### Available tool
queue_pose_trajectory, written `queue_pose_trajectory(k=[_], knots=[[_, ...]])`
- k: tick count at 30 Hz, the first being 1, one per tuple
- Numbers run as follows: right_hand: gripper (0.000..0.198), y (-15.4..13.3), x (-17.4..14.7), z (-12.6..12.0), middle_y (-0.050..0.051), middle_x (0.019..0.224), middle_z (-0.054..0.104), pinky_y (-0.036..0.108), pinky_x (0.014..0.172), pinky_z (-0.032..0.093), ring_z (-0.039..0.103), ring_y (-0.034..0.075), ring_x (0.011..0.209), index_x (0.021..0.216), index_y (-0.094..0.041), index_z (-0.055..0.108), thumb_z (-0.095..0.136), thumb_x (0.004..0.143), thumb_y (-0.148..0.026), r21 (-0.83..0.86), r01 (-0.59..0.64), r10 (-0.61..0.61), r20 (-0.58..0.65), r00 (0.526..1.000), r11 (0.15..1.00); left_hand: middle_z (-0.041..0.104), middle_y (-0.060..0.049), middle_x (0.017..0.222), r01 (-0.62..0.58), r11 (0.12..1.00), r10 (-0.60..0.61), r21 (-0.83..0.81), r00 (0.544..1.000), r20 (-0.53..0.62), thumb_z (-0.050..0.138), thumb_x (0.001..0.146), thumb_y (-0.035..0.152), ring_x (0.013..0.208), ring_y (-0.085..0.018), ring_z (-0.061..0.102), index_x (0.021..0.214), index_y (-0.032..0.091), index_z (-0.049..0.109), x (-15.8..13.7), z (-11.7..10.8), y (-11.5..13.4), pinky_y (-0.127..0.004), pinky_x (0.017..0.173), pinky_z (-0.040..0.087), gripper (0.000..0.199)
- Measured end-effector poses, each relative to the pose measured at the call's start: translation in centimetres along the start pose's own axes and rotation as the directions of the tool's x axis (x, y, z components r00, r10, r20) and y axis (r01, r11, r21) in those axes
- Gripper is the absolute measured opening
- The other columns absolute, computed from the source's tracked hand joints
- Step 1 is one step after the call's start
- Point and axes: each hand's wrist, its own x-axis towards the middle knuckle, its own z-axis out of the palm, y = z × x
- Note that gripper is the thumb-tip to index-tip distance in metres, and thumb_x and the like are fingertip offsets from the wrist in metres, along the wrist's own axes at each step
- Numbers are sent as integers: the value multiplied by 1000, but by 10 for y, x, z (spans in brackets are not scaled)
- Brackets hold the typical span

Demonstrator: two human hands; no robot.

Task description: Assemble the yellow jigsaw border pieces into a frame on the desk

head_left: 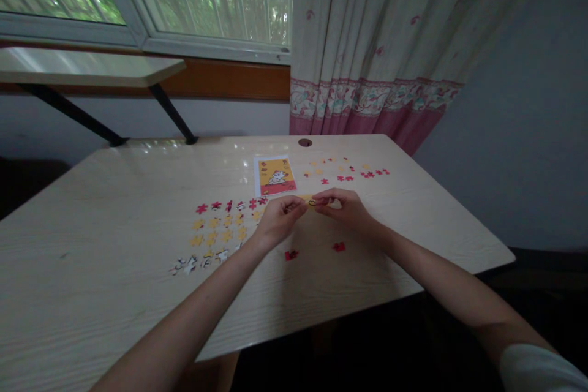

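Between my two hands, raised over the middle of the desk, are yellow puzzle pieces [310, 201] with a dark curved mark. My left hand [281, 215] pinches their left end between thumb and fingers. On the right end, my right hand [342, 207] closes in a similar pinch. Whether the pieces are joined I cannot tell. Below my hands lie two red puzzle pieces, one on the left [291, 255] and one on the right [339, 247]. Just behind my left hand is a picture card [277, 176] showing a white cartoon animal on yellow and red.
Rows of red pieces [215, 206], yellow pieces [211, 237] and white pieces [190, 265] lie left of my hands. More red pieces [345, 178] and yellow pieces are at the back right. A raised shelf [92, 67] stands at the desk's [114, 294] back left, and a curtain [367, 43] hangs behind.
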Motion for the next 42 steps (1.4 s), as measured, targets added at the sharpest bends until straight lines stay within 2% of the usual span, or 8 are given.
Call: queue_pose_trajectory(k=[6, 11, 15, 19, 27, 33, 42], knots=[[16, 0, 2, -3, 4, 82, 71, 27, 66, 51, 64, 14, 73, 93, -22, 71, 67, 79, -30, -165, 184, -190, -18, 982, 969, 53, 3, 55, 1, 1000, -1, -24, 1000, -9, 63, 69, 41, 52, -10, 44, 68, 15, 65, 0, 1, -5, -23, 50, 30, 26], [15, 0, 3, -4, 4, 79, 71, 28, 65, 51, 63, 14, 71, 92, -22, 70, 66, 79, -28, -261, 242, -259, -30, 966, 934, 59, 1, 59, -10, 1000, 10, -22, 999, -37, 65, 69, 38, 53, -10, 47, 72, 16, 67, 1, 0, -9, -23, 51, 33, 22], [15, 0, 3, -4, 3, 77, 71, 27, 64, 50, 63, 14, 71, 92, -22, 70, 66, 79, -28, -289, 252, -272, -27, 962, 923, 62, 0, 64, -66, 998, 67, 17, 995, -79, 66, 69, 33, 55, -10, 49, 77, 17, 69, 2, -1, -14, -23, 52, 36, 18], [15, 0, 3, -4, 4, 78, 71, 27, 64, 50, 63, 14, 71, 92, -21, 70, 66, 79, -27, -291, 261, -280, -26, 960, 921, 58, 1, 60, -145, 983, 157, 112, 983, -99, 65, 71, 31, 51, -9, 44, 82, 18, 70, 3, -2, -17, -21, 47, 32, 17], [14, -2, 3, -5, 4, 78, 71, 27, 66, 50, 63, 15, 72, 92, -21, 70, 66, 79, -27, -309, 244, -263, -19, 965, 919, 62, 0, 71, -318, 874, 378, 366, 920, -103, 69, 73, 23, 60, -11, 51, 86, 22, 69, 1, -5, -11, -23, 55, 41, 13], [16, -3, 3, -5, 5, 80, 71, 29, 67, 49, 63, 16, 73, 93, -22, 70, 65, 80, -29, -312, 254, -275, -23, 961, 915, 65, -1, 78, -341, 843, 412, 415, 906, -92, 69, 75, 26, 65, -12, 53, 93, 23, 69, 0, -5, -9, -25, 60, 44, 18], [16, -3, 2, -4, 3, 77, 70, 30, 68, 48, 62, 15, 71, 94, -23, 70, 63, 81, -29, -313, 256, -278, -24, 960, 915, 67, -3, 79, -386, 795, 464, 468, 884, -60, 67, 77, 23, 70, -14, 56, 90, 22, 68, -3, -6, -2, -27, 63, 46, 13]])
